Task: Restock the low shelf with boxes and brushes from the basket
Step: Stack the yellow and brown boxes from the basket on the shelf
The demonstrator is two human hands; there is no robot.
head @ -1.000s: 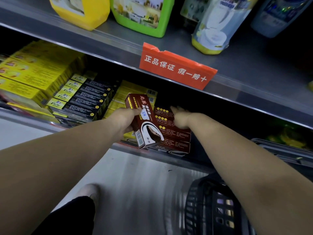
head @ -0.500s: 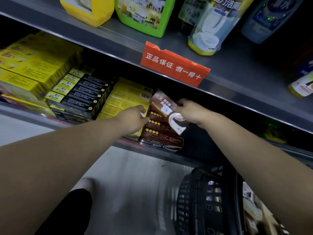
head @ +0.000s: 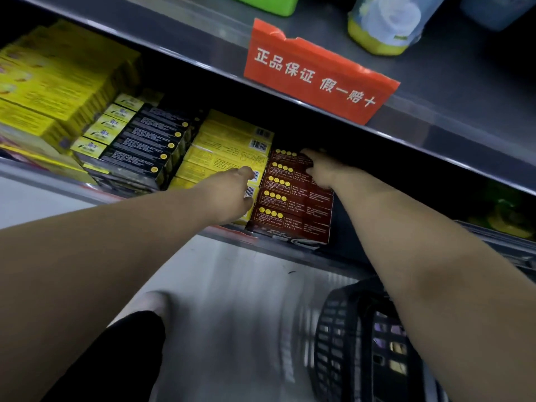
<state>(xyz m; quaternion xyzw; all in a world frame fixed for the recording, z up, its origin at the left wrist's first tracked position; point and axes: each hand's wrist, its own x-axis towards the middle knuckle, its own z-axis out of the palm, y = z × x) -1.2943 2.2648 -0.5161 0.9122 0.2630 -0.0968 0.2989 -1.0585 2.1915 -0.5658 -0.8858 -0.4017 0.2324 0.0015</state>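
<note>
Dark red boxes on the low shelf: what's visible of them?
The dark red boxes look like cardboard, printed with yellow dots and fine text. They lie flat in a stepped pile at the front of the low shelf, right of the yellow boxes. The right hand rests on the top one; the left hand reaches its left side.

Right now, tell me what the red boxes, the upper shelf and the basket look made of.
Red boxes: printed cardboard, likely; crisp folded edges, slight gloss. Upper shelf: probably painted metal; smooth grey sheen. Basket: black plastic, apparently; moulded lattice wall.
</note>
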